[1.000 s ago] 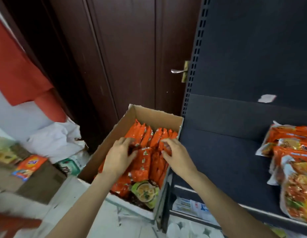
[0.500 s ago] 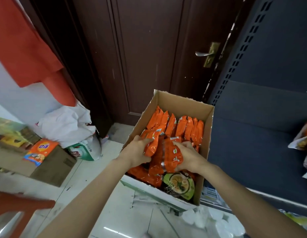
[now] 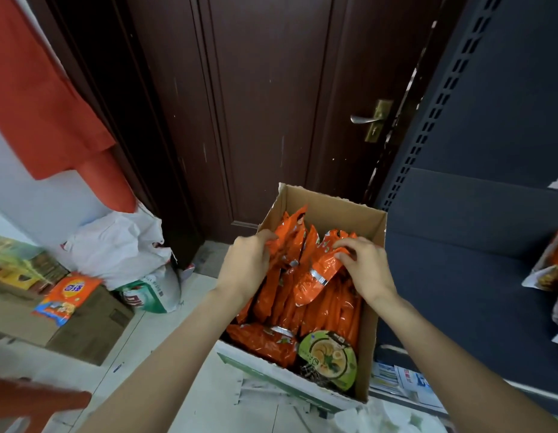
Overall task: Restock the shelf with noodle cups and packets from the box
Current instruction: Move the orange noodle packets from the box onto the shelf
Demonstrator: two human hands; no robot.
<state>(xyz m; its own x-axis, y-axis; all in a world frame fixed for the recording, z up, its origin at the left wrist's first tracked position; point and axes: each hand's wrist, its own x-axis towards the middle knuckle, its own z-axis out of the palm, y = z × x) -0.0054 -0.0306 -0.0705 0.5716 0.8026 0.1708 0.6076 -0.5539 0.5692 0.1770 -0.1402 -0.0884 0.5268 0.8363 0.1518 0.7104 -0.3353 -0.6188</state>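
Observation:
An open cardboard box (image 3: 334, 204) stands on the floor, packed with orange noodle packets (image 3: 334, 310) on edge. A green noodle cup (image 3: 327, 359) lies in its near corner. My left hand (image 3: 246, 267) grips the left side of a bunch of orange packets (image 3: 290, 245). My right hand (image 3: 365, 267) curls over the right side of the same bunch, which sits partly raised above the others. The dark shelf (image 3: 459, 276) is to the right of the box, with a few orange packets (image 3: 552, 270) at its right edge.
A dark wooden door (image 3: 265, 104) with a lever handle (image 3: 363, 119) stands behind the box. On the left floor sit a cardboard carton (image 3: 84, 329) with an orange bag (image 3: 67, 296) on top, and white sacks (image 3: 121, 248). Papers (image 3: 402, 379) lie under the shelf.
Both hands have gathered a bunch of orange packets and raised it higher in the box. The view has swung left, so most of the shelf's packets have left the frame.

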